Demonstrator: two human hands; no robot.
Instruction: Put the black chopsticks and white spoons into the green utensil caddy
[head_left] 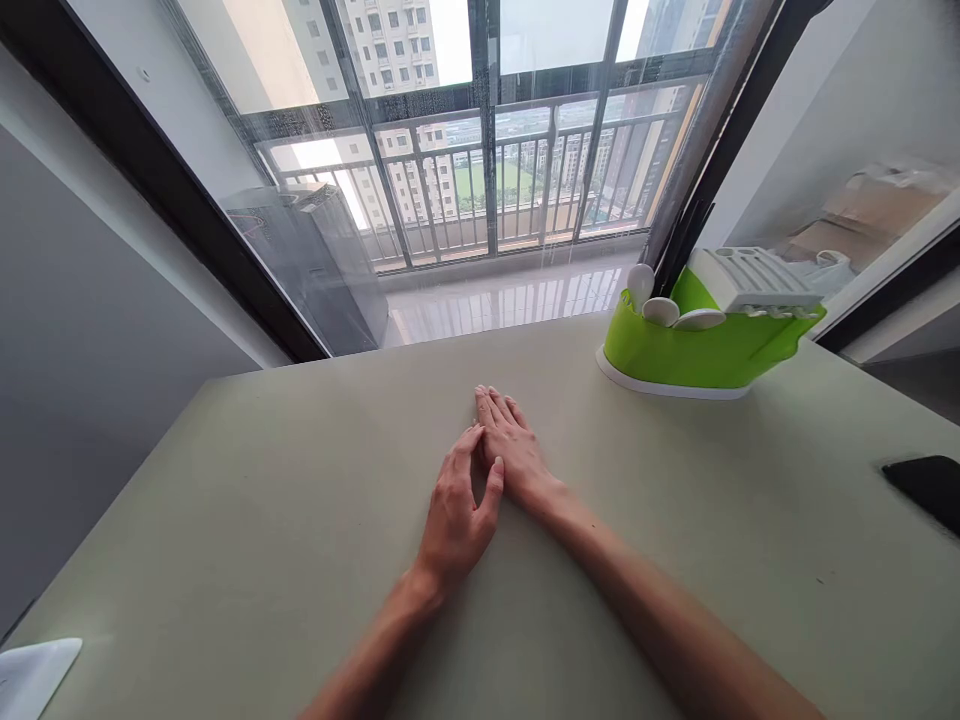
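My right hand (516, 450) lies palm down on the pale green tabletop (247, 520), its fingers stretched out and holding nothing that shows. Beside it on the left rests my left hand (461, 505), with loosely curved fingers and the thumb spread apart. The left fingertips and thumb tip meet the near side of my right hand around its thumb, which is mostly hidden. No object shows between the two hands.
A bright green utensil holder (675, 350) with a white base stands at the back right, holding white spoons (660, 311) and dark sticks (686, 235). A black flat object (930, 488) lies at the right edge, a white piece (37, 675) at lower left. Beyond the table is a railed balcony (487, 190).
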